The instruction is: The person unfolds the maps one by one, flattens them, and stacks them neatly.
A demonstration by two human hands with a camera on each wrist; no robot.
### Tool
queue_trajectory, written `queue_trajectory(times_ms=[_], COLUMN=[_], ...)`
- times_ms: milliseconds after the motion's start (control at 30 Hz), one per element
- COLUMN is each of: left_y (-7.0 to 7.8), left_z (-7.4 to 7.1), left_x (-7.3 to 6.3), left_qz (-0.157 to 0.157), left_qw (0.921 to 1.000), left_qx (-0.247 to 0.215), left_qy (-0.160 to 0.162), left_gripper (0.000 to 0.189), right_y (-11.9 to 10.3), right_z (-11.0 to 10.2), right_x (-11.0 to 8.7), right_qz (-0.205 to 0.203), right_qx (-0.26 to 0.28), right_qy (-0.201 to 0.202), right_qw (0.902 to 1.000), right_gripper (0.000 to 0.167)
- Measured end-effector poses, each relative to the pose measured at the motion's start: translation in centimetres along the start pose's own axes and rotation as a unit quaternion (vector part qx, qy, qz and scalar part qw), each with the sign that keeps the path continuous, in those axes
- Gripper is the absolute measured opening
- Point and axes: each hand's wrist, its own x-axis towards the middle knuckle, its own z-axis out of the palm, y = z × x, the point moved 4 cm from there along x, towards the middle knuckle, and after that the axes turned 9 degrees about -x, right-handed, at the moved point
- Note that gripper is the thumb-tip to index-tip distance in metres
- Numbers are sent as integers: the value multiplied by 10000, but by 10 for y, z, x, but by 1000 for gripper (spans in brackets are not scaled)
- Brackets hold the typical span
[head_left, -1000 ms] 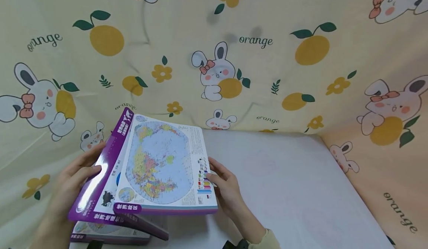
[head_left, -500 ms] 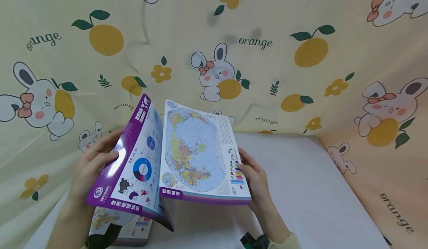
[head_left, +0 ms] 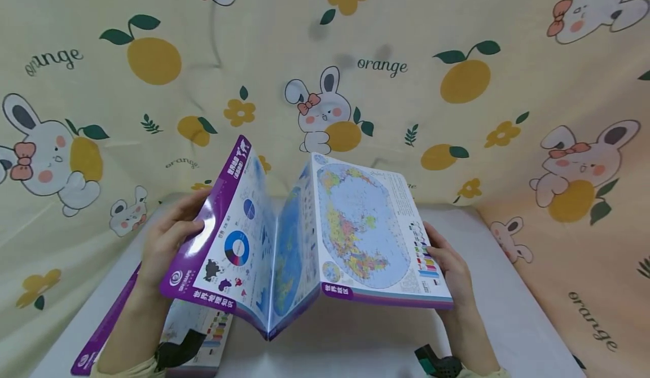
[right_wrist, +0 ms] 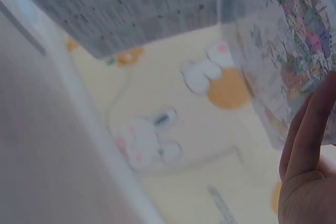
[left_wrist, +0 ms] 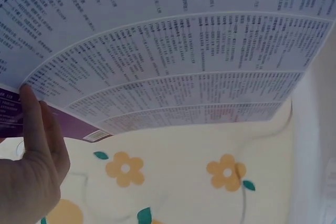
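At the far left, a second flat purple-edged printed map sheet (head_left: 109, 333) lies on the white table surface (head_left: 508, 310), partly under the person's left forearm. Above it, the left hand (head_left: 170, 240) holds the left edge of a large glossy folded map board with purple borders (head_left: 304, 242); the thumb lies across the purple front margin and the fingers are curled behind the panel, gripping it. In the left wrist view the same hand (left_wrist: 31, 171) shows its fingers pressed against the small-print reverse side of the board (left_wrist: 173, 61). The board is raised off the table, opened in a zigzag: the left panel bears pie charts, the middle fold dips toward the person, and the right panel carries a coloured world map. The right hand (head_left: 452, 271) grips the right edge of that map panel, thumb on top near the colour legend, fingers wrapped beneath. The right wrist view shows those fingers (right_wrist: 310, 129) lying along the panel edge, though blurred. Behind and to both sides hangs a cream fabric backdrop printed with rabbits and oranges (head_left: 457, 73).
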Motion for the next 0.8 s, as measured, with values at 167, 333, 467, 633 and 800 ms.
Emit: queue_trajectory(times_ms=[167, 333, 467, 633, 800], left_y=[-12, -23, -34, -48, -64], left_z=[5, 9, 10, 7, 1], left_x=[8, 17, 23, 31, 39], left_qz=[-3, -110, -239, -372, -590], left_qw=[9996, 9990, 9983, 9984, 9975], left_qx=[-236, -426, -486, -284, 8], left_qy=[123, 116, 195, 320, 393], left_gripper=[44, 44, 44, 44, 46], right_y=[-15, -32, -42, -56, -67], right_z=[-41, -76, -105, -148, -193], right_x=[-3, -7, -9, -12, -12], right_qz=[-284, -514, -402, -70, -72], right_qx=[446, 630, 767, 554, -342], right_qy=[-302, -915, -1078, -632, -450], right_qw=[9981, 9925, 9904, 9964, 9984], right_gripper=[48, 54, 58, 54, 54])
